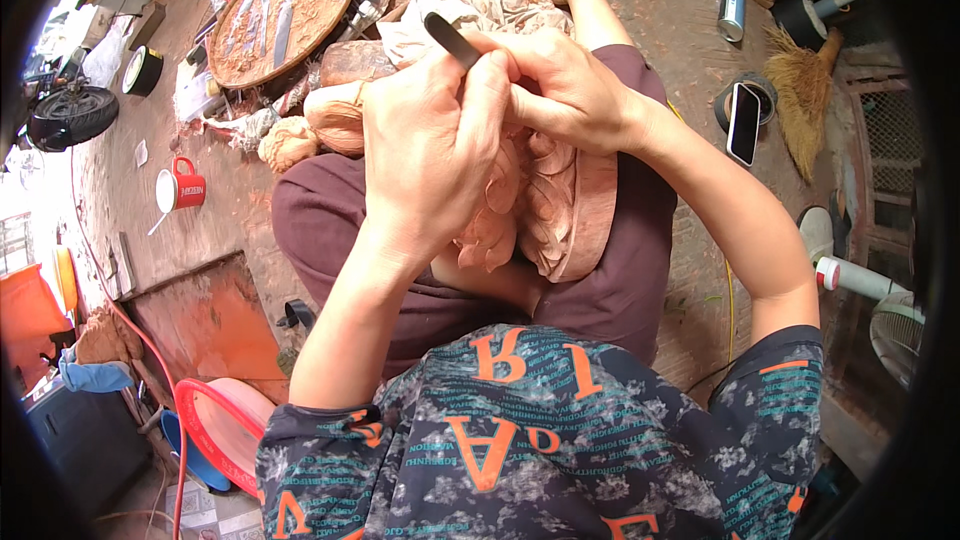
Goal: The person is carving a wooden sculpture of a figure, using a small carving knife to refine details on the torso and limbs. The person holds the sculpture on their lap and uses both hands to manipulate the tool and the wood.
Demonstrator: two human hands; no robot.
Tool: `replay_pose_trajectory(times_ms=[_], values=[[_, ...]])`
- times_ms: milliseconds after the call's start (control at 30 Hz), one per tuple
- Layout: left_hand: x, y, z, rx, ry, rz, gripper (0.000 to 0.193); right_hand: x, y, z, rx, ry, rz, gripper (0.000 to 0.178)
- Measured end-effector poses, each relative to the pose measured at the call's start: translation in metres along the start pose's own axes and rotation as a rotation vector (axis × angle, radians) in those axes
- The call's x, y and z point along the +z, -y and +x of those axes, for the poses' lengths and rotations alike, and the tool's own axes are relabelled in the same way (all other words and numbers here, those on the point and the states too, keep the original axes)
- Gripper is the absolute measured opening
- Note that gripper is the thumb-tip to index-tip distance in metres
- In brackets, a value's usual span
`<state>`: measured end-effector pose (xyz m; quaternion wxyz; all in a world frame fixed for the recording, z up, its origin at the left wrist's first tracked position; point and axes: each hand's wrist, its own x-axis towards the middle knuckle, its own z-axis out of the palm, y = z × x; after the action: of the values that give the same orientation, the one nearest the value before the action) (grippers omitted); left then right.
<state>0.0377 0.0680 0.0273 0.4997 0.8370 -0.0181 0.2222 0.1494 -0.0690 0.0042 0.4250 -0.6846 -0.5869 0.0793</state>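
Observation:
A carved reddish-brown piece of wood (570, 205) with leaf-like relief rests in my lap between my thighs. Above its far end, my left hand (420, 135) is closed around a dark, flat carving chisel (450, 40), whose rounded end sticks up past the thumb. My right hand (575, 90) is closed against the left one, its fingers curled round the same chisel. Both hands hide the chisel's lower part and where it meets the wood. Just beyond them lies a crumpled pale cloth (500, 5).
A round woven tray (335, 25) holding several flat metal blades and wood shavings sits far left. A red mug (185, 185) stands on the floor at left. To the right are a phone (743, 125), a spray can (732, 5) and a straw broom (800, 90).

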Motion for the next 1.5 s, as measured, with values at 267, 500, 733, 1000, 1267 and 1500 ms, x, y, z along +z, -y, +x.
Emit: replay_pose_trajectory(times_ms=[267,500,733,1000,1267,1500], values=[[0.011,0.003,-0.003,-0.017,-0.104,-0.074,0.014,-0.005,0.009,0.002,0.105,0.062,0.148,0.05],[0.009,0.001,-0.005,0.054,-0.118,0.113,0.02,0.004,-0.002,-0.002,-0.045,-0.031,-0.162,0.048],[0.007,-0.01,-0.002,0.072,-0.114,0.141,0.019,0.0,0.004,-0.002,0.056,0.006,0.084,0.05],[0.013,-0.019,0.0,0.105,-0.135,0.111,0.018,-0.005,0.002,-0.006,-0.151,-0.08,-0.052,0.049],[0.017,-0.01,-0.002,0.138,-0.181,0.059,0.016,0.001,-0.002,-0.002,-0.091,-0.089,0.058,0.048],[0.015,-0.004,-0.005,0.072,-0.147,0.066,0.014,0.004,-0.006,0.0,-0.06,-0.056,0.015,0.048]])
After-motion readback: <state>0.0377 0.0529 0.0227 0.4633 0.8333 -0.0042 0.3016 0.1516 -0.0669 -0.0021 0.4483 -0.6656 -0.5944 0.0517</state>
